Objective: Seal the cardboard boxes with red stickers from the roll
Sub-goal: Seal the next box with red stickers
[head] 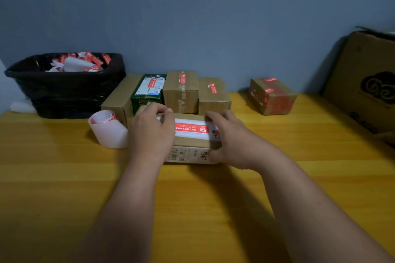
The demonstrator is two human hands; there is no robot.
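A small cardboard box (192, 142) lies on the yellow table (64, 177) in front of me, with a red sticker (191, 129) across its top. My left hand (151, 132) curls over the box's left end, fingertips at the sticker's left edge. My right hand (228, 136) holds the right end, fingers on top and thumb against the front face. The sticker roll (108, 129), white backing with red edges, stands just left of my left hand.
A row of several boxes (181, 92) with red stickers stands behind, against the blue wall. Another red-taped box (272, 96) sits apart at right. A black-lined bin (64, 85) holds sticker scraps at back left. A large carton (363, 83) leans at far right.
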